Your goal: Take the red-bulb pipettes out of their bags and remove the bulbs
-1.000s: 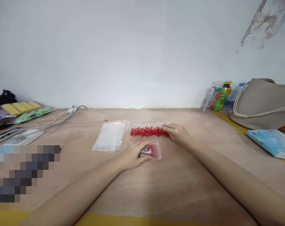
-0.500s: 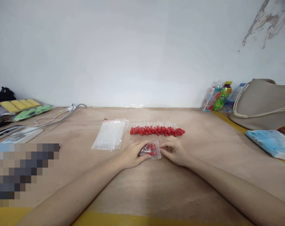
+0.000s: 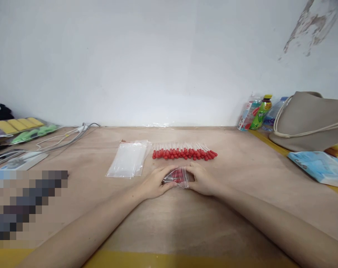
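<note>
A small clear zip bag (image 3: pixel 182 179) with red-tipped sticks inside lies between my hands, low over the table. My left hand (image 3: pixel 155 183) is closed around its left end, thumb in front and fingers behind. From the other side, my right hand (image 3: pixel 203 179) grips the open-looking right end between thumb and fingers. Just beyond my hands, a row of red-tipped white sticks (image 3: pixel 185 152) lies side by side, red ends toward me. Left of the row rests a stack of flat clear zip bags (image 3: pixel 127 160).
Cables (image 3: pixel 74 136), a power strip (image 3: pixel 24 160) and packs of yellow and green items (image 3: pixel 18 126) lie at the left. At the right stand bottles (image 3: pixel 261 111) and a grey bag (image 3: pixel 308 119), with a blue packet (image 3: pixel 319 167) in front. A wall closes off the back.
My right hand has moved from a pinch at the bag's right edge to a wider hold around that end. My left hand keeps its grip. The view has shifted slightly.
</note>
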Demonstrator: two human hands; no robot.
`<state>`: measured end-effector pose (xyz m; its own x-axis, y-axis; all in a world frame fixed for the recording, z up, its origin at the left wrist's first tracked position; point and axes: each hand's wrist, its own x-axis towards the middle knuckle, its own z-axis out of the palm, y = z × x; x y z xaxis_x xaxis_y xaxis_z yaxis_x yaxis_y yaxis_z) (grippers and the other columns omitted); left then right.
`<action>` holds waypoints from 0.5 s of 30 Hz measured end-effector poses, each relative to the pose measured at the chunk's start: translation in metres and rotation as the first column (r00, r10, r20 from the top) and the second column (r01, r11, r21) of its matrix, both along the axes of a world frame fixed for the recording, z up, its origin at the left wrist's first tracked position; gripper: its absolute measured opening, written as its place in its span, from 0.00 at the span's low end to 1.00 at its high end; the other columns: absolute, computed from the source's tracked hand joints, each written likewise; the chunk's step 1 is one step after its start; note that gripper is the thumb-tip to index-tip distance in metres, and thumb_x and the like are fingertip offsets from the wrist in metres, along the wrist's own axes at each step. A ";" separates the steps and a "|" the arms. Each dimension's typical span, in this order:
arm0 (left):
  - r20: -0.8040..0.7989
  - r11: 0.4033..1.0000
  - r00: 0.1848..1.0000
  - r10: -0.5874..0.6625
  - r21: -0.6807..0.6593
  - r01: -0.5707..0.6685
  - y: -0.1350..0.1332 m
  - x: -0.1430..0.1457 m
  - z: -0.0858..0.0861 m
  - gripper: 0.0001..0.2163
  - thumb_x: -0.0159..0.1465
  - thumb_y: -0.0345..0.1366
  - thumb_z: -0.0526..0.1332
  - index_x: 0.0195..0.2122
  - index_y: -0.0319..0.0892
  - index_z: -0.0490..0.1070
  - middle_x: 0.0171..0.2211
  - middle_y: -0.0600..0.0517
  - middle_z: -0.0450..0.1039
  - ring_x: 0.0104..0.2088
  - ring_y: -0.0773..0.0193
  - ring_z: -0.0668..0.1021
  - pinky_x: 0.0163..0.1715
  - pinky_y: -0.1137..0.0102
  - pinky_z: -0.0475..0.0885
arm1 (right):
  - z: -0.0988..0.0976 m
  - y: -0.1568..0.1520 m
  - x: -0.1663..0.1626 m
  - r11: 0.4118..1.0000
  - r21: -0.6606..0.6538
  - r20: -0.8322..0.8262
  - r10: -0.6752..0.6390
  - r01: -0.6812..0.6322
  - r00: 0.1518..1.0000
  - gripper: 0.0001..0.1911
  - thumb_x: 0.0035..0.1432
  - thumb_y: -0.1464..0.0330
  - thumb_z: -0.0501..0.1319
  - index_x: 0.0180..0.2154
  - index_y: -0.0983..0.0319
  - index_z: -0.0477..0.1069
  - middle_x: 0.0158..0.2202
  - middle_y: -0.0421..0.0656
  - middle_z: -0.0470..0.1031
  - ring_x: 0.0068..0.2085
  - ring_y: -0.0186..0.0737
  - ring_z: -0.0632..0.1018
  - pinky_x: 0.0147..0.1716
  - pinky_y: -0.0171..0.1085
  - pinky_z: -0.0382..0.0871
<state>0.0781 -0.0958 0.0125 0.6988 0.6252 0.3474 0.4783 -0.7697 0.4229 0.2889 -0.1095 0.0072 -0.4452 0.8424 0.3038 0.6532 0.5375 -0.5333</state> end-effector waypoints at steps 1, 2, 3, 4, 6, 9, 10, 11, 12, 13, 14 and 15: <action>-0.002 1.000 1.000 0.001 0.003 -0.001 0.000 0.000 0.000 0.21 0.61 0.42 0.56 0.54 0.44 0.57 0.50 0.48 0.67 0.48 0.58 0.71 0.47 0.63 0.66 | 0.000 0.000 0.000 1.000 -0.003 -0.003 -0.010 0.010 1.000 0.19 0.45 0.60 0.65 0.38 0.62 0.70 0.34 0.45 0.67 0.37 0.41 0.69 0.36 0.39 0.64; -0.001 1.000 1.000 0.000 0.006 0.000 0.000 0.000 0.000 0.21 0.61 0.42 0.56 0.54 0.44 0.57 0.50 0.48 0.67 0.48 0.58 0.71 0.48 0.63 0.66 | 0.000 0.000 0.000 1.000 -0.009 -0.021 -0.025 0.025 0.999 0.19 0.44 0.61 0.66 0.37 0.63 0.69 0.34 0.45 0.67 0.37 0.41 0.69 0.35 0.39 0.64; 0.002 1.000 1.000 -0.003 0.008 0.003 0.000 0.000 -0.001 0.21 0.61 0.42 0.56 0.54 0.44 0.57 0.50 0.47 0.67 0.48 0.58 0.71 0.48 0.63 0.66 | 0.000 -0.001 0.000 0.999 -0.023 -0.051 -0.040 0.038 0.998 0.19 0.43 0.62 0.67 0.36 0.63 0.68 0.34 0.44 0.68 0.36 0.40 0.69 0.34 0.39 0.64; 0.004 1.000 1.000 -0.006 0.007 0.006 0.000 0.000 -0.001 0.21 0.61 0.41 0.56 0.54 0.44 0.56 0.50 0.47 0.67 0.49 0.58 0.71 0.48 0.63 0.65 | -0.001 -0.001 0.000 0.998 -0.044 -0.089 -0.044 0.040 0.995 0.19 0.42 0.62 0.67 0.35 0.63 0.67 0.34 0.43 0.68 0.35 0.39 0.69 0.33 0.38 0.64; 0.007 1.000 1.000 -0.005 0.002 0.005 0.000 -0.001 -0.001 0.21 0.61 0.41 0.56 0.55 0.44 0.56 0.50 0.47 0.67 0.49 0.58 0.71 0.48 0.63 0.66 | -0.002 -0.001 -0.001 0.996 -0.093 -0.174 -0.022 0.006 0.984 0.19 0.42 0.63 0.67 0.36 0.62 0.65 0.33 0.41 0.69 0.33 0.37 0.70 0.31 0.36 0.64; 0.002 1.000 1.000 0.012 -0.005 -0.012 0.000 -0.001 -0.003 0.21 0.61 0.42 0.56 0.54 0.44 0.57 0.50 0.47 0.67 0.48 0.57 0.71 0.48 0.62 0.66 | -0.005 -0.001 -0.002 0.983 -0.157 -0.252 0.049 -0.091 0.967 0.18 0.44 0.62 0.65 0.36 0.62 0.64 0.31 0.39 0.69 0.29 0.33 0.69 0.27 0.33 0.63; 0.002 1.000 1.000 0.015 -0.007 -0.015 0.000 -0.001 -0.003 0.21 0.60 0.42 0.57 0.54 0.44 0.57 0.50 0.47 0.67 0.48 0.57 0.71 0.47 0.62 0.66 | -0.006 -0.001 -0.002 0.978 -0.173 -0.261 0.068 -0.116 0.963 0.17 0.45 0.62 0.65 0.36 0.62 0.65 0.31 0.39 0.70 0.28 0.32 0.68 0.25 0.32 0.62; 0.003 1.000 1.000 0.015 -0.009 -0.015 -0.001 -0.001 -0.003 0.21 0.60 0.42 0.57 0.54 0.44 0.58 0.49 0.47 0.68 0.48 0.57 0.71 0.47 0.63 0.66 | -0.006 0.000 -0.002 0.974 -0.184 -0.261 0.082 -0.133 0.962 0.16 0.46 0.62 0.64 0.36 0.62 0.66 0.29 0.39 0.70 0.27 0.31 0.68 0.24 0.32 0.61; 0.005 1.000 1.000 0.012 -0.012 -0.012 -0.001 -0.001 -0.003 0.21 0.60 0.42 0.57 0.54 0.44 0.58 0.49 0.46 0.68 0.48 0.57 0.71 0.47 0.63 0.67 | -0.006 0.000 -0.001 0.972 -0.190 -0.259 0.089 -0.141 0.962 0.14 0.46 0.62 0.64 0.35 0.62 0.67 0.28 0.38 0.70 0.26 0.31 0.67 0.23 0.31 0.60; 0.007 1.000 1.000 0.009 -0.015 -0.008 -0.001 -0.001 -0.003 0.21 0.60 0.42 0.57 0.53 0.43 0.58 0.50 0.46 0.67 0.48 0.58 0.71 0.47 0.63 0.67 | -0.005 0.000 0.000 0.971 -0.193 -0.258 0.087 -0.139 0.962 0.13 0.46 0.62 0.64 0.33 0.62 0.67 0.26 0.38 0.69 0.25 0.31 0.67 0.23 0.31 0.59; 0.009 1.000 1.000 0.008 -0.018 -0.007 -0.001 -0.001 -0.003 0.21 0.60 0.42 0.57 0.53 0.43 0.58 0.50 0.46 0.68 0.48 0.58 0.71 0.47 0.63 0.67 | -0.005 0.001 0.002 0.972 -0.196 -0.259 0.079 -0.132 0.963 0.13 0.45 0.62 0.64 0.33 0.62 0.68 0.25 0.37 0.69 0.24 0.30 0.67 0.22 0.30 0.59; 0.008 1.000 1.000 0.009 -0.019 -0.009 -0.001 -0.001 -0.002 0.21 0.60 0.43 0.57 0.53 0.43 0.58 0.49 0.46 0.68 0.48 0.57 0.71 0.47 0.63 0.67 | -0.004 0.001 0.004 0.972 -0.200 -0.258 0.068 -0.123 0.964 0.12 0.45 0.63 0.64 0.32 0.62 0.69 0.24 0.37 0.68 0.24 0.30 0.66 0.21 0.30 0.58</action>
